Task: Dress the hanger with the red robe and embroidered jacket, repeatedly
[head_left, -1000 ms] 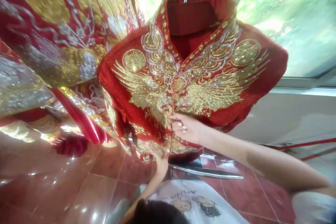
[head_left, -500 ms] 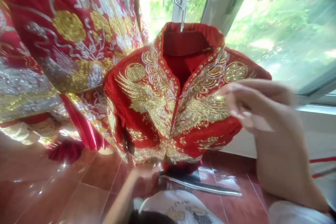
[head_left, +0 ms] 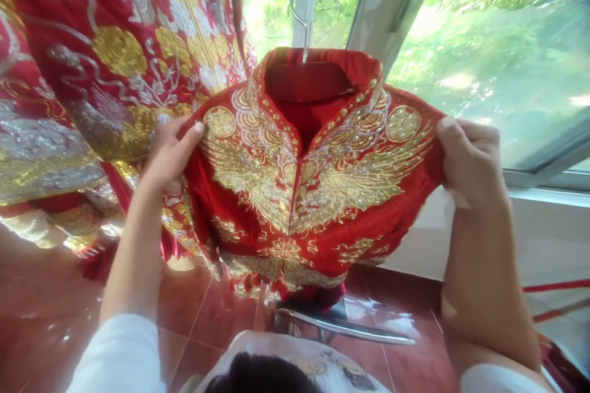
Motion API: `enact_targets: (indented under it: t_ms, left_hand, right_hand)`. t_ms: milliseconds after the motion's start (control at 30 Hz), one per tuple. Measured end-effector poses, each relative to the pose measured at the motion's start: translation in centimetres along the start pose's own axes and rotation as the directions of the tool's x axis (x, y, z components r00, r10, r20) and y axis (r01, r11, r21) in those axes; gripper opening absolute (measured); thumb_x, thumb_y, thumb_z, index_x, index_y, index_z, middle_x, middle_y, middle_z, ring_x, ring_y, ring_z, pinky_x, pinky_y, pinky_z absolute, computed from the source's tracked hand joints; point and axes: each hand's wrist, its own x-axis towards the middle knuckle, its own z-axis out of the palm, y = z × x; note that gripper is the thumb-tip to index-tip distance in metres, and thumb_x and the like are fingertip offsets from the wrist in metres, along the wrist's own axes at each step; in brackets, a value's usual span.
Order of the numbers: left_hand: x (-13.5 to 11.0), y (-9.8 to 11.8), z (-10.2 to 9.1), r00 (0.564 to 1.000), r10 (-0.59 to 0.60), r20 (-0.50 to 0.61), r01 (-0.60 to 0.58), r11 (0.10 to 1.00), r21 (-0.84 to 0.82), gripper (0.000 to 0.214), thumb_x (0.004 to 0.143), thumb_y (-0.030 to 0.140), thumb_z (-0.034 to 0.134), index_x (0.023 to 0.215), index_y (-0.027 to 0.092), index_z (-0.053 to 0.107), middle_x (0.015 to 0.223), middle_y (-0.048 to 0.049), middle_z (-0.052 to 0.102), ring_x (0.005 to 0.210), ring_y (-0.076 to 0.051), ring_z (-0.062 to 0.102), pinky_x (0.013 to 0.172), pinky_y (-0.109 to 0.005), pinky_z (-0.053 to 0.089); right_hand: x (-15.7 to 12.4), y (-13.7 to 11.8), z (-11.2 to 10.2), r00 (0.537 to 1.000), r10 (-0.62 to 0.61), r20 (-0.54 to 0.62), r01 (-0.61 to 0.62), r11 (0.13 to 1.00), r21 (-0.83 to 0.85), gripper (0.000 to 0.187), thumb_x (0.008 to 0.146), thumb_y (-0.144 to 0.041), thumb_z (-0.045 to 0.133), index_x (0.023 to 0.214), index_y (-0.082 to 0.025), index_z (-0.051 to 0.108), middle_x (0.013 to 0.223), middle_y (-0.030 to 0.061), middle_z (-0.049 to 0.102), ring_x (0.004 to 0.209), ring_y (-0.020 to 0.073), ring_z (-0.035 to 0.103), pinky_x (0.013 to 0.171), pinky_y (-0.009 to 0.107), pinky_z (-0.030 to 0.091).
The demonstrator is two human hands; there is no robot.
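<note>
A red jacket (head_left: 322,245) with gold and silver embroidery hangs in front of me, its front closed below the open collar. Inside the collar sits a dark red hanger (head_left: 306,83) with a metal hook. My left hand (head_left: 173,150) is closed on the jacket's shoulder at the left, thumb on top of the cloth. At the opposite shoulder my right hand (head_left: 470,159) pinches the fabric, thumb toward me. Between the two hands the shoulders are spread wide. The fingers behind the cloth are hidden.
Other embroidered red garments (head_left: 120,55) hang close by on the left. Behind the jacket stands a window frame (head_left: 391,6) with greenery outside. Below are a metal-edged seat or rail (head_left: 350,331) and a red tiled floor (head_left: 184,313). Red bars (head_left: 557,287) show at the right.
My left hand has risen from the jacket's hem to its left shoulder and gripped it. My right hand has moved from in front of the chest to the right shoulder. The jacket has shifted slightly left.
</note>
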Motion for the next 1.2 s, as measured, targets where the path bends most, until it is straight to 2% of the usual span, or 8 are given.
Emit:
enact_targets:
  t_ms: [133,267,433,533,600,700,800,1200]
  left_hand:
    - [-0.3,-1.6,-0.3,0.985,-0.090,0.145,0.117,0.974,-0.192,0.049,0.080,0.066,0.053,0.089,0.020,0.069,0.084,-0.0056,0.069,0.095,-0.027,0.065,0.087,-0.041,0.053]
    - [-0.4,-2.6,0.1,0.978,-0.174,0.115,0.201,0.932,-0.303,0.049,0.079,0.063,0.051,0.093,0.019,0.068,0.090,-0.0051,0.069,0.106,-0.030,0.063,0.091,-0.044,0.051]
    - [-1.0,-0.2,-1.2,0.979,-0.099,0.178,0.115,0.990,-0.084,0.046,0.081,0.063,0.051,0.090,0.022,0.070,0.089,-0.0052,0.070,0.098,-0.029,0.065,0.085,-0.042,0.054]
    - [-2.1,3.3,-1.2,0.987,0.154,-0.050,-0.139,0.964,0.226,0.029,0.086,0.046,0.054,0.099,0.025,0.069,0.102,-0.0033,0.070,0.100,-0.025,0.064,0.095,-0.040,0.048]
    - [-2.8,5.6,-0.1,0.946,0.282,-0.162,-0.208,0.908,0.365,0.026,0.088,0.038,0.053,0.106,0.026,0.067,0.111,-0.0032,0.068,0.106,-0.025,0.061,0.101,-0.039,0.043]
    - [-2.9,8.0,2.7,0.935,0.305,-0.182,-0.223,0.903,0.367,0.032,0.089,0.041,0.053,0.114,0.024,0.063,0.120,-0.0064,0.064,0.116,-0.027,0.055,0.106,-0.040,0.037]
    - [-2.3,9.0,5.3,0.952,0.256,-0.165,-0.197,0.931,0.307,0.042,0.086,0.051,0.054,0.119,0.025,0.058,0.128,-0.0081,0.059,0.124,-0.030,0.049,0.110,-0.040,0.031]
    - [-2.0,8.3,7.1,0.968,0.186,-0.166,-0.128,0.943,0.308,0.059,0.077,0.066,0.058,0.120,0.026,0.055,0.129,-0.0093,0.057,0.134,-0.033,0.037,0.112,-0.038,0.026]
  right_hand:
    - [2.9,1.5,0.9,0.984,0.163,0.068,-0.163,0.987,-0.001,0.045,0.100,-0.017,0.032,0.075,-0.007,0.067,0.066,0.0088,0.065,0.050,0.0043,0.051,0.055,0.029,0.033]
    - [5.1,4.3,2.0,0.997,0.013,0.076,-0.004,0.994,-0.113,0.057,0.101,-0.011,0.017,0.073,-0.007,0.067,0.074,0.0108,0.067,0.060,0.0066,0.058,0.060,0.028,0.037]
    - [4.2,4.0,1.4,0.991,-0.099,-0.091,0.078,0.974,-0.211,0.032,0.092,-0.016,0.047,0.067,-0.009,0.066,0.060,0.0073,0.061,0.051,0.0077,0.050,0.053,0.026,0.035]
    - [0.7,1.3,1.8,0.836,-0.384,-0.392,0.241,0.899,-0.366,0.011,0.075,-0.016,0.067,0.083,-0.010,0.071,0.065,0.0059,0.063,0.053,0.0095,0.052,0.053,0.024,0.038]
    - [-2.6,-1.1,3.3,0.754,-0.521,-0.400,0.406,0.848,-0.341,0.016,0.078,-0.018,0.063,0.091,-0.012,0.071,0.068,0.0047,0.064,0.054,0.0095,0.053,0.053,0.023,0.039]
    - [-7.2,-4.5,6.8,0.781,-0.619,-0.085,0.600,0.781,-0.175,0.021,0.085,-0.024,0.058,0.102,-0.018,0.069,0.068,0.0012,0.063,0.056,0.0091,0.053,0.057,0.023,0.042]
    - [-9.6,-6.4,9.8,0.806,-0.575,0.140,0.592,0.781,-0.200,0.032,0.084,-0.024,0.057,0.114,-0.020,0.066,0.059,-0.0034,0.058,0.050,0.0090,0.047,0.060,0.025,0.043]
    - [-9.6,-6.1,12.4,0.914,-0.400,0.061,0.402,0.916,-0.009,0.006,0.080,-0.020,0.053,0.075,-0.018,0.053,0.067,-0.0020,0.060,0.060,0.0085,0.056,0.061,0.022,0.044]
